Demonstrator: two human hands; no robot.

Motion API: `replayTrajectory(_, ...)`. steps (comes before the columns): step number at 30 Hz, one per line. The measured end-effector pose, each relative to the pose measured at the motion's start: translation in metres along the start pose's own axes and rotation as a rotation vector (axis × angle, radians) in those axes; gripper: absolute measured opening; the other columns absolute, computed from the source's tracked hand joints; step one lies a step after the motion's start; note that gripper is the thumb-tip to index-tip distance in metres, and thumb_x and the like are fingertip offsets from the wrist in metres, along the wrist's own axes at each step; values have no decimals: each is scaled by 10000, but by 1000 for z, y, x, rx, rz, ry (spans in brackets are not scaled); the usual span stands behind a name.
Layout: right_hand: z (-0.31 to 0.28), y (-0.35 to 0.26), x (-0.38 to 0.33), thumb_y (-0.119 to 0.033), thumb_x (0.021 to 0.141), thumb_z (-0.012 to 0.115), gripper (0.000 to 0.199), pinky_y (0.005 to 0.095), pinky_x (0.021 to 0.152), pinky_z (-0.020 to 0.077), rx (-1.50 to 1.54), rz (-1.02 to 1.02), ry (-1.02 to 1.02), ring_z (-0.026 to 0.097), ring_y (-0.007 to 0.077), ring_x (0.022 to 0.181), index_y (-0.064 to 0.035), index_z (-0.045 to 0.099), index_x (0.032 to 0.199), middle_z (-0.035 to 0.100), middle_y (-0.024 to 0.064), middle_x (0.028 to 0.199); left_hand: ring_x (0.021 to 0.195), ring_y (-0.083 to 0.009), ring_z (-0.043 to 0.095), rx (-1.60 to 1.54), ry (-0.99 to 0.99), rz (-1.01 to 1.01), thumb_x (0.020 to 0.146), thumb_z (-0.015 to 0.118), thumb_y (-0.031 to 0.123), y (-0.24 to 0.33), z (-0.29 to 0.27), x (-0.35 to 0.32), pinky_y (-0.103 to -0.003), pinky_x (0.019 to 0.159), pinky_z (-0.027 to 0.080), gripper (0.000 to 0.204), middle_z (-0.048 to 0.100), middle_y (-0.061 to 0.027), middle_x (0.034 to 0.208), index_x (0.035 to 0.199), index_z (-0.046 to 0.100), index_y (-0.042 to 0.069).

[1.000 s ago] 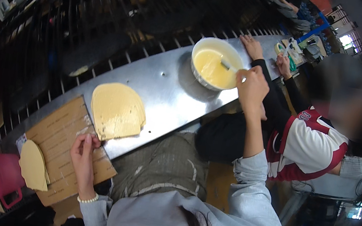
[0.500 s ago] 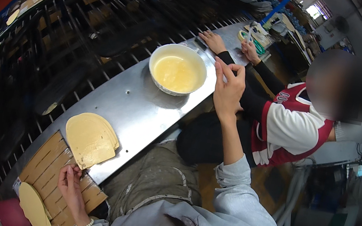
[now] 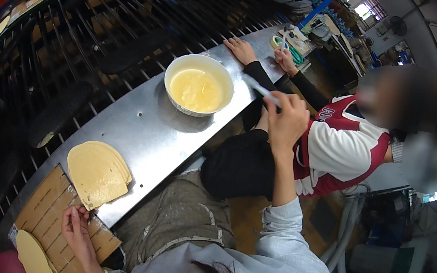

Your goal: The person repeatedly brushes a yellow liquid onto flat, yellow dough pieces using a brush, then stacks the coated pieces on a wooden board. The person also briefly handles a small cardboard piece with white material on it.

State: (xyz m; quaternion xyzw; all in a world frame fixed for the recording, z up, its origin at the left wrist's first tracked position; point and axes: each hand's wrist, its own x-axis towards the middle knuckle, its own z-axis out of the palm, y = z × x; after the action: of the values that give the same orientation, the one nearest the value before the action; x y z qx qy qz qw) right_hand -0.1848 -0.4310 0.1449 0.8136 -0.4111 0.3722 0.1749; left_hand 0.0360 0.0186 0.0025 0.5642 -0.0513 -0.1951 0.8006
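Observation:
My right hand [image 3: 287, 120] is raised right of the white bowl, its fingers closed on a thin, pale, stick-like tool [image 3: 261, 90] that points toward the far left. The tool is motion-blurred, so its tip is unclear. Yellowish liquid fills part of the white bowl [image 3: 171, 88], which stands on the metal bench. Nearer me lies a small stack of tan, round-ended flat pieces [image 3: 98, 172] with a glossy patch on top. My left hand [image 3: 78, 230] pinches the near corner of this stack between thumb and fingers.
A slotted brown board [image 3: 52, 201] lies at the bench's near end, with more tan pieces [image 3: 33, 256] on it. Dark rollers [image 3: 130, 39] run along the far side of the metal bench [image 3: 115, 124]. A co-worker [image 3: 347, 136] sits close on my right, hands on the bench near tape rolls [image 3: 276, 42].
My right hand has turned and lowered slightly, bringing the pale tool into view. My left hand stays at the stack's corner. The whole view has shifted a little.

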Motion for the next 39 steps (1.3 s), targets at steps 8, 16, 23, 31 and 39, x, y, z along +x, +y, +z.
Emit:
replayTrajectory(8,12,-19,-9,-309,1038,648,353,374,606,470,514,252,-192,628,209,609,-4,763,903,670,114,685,966,-142,591,-28,2,11,1101,576,169,-4,-3,-2,-298,907,488,177,644,-72,1051,1115,635,3)
replayTrajectory(16,13,-39,-8,-442,1123,492,531,219,472,237,1027,509,-489,377,2,502,7,774,1105,575,-60,621,966,-140,634,-19,-9,30,1090,587,129,-10,-7,-4,-297,913,518,164,685,-80,1049,1137,655,-13)
replayTrajectory(23,-25,-69,5,-209,1058,663,288,208,687,378,1089,250,-405,502,39,792,8,744,1229,633,-43,898,996,-139,650,0,10,36,1081,589,101,-1,-1,-12,-292,931,527,179,692,-84,1074,1199,651,-18)
replayTrajectory(31,-59,-192,-65,-52,761,790,405,356,729,386,847,-605,-556,547,207,797,-199,829,1137,669,-3,931,1105,-180,625,-156,-15,22,1070,528,57,9,1,-10,-325,1009,513,468,583,-144,1353,1521,406,41)
replayTrajectory(39,-35,-240,-78,-39,758,806,472,361,713,367,694,-736,-403,516,185,787,-263,825,1173,661,-23,956,1118,-200,631,-281,-2,23,1054,526,52,8,-5,-9,-338,1025,517,534,497,-181,1484,1562,361,51)
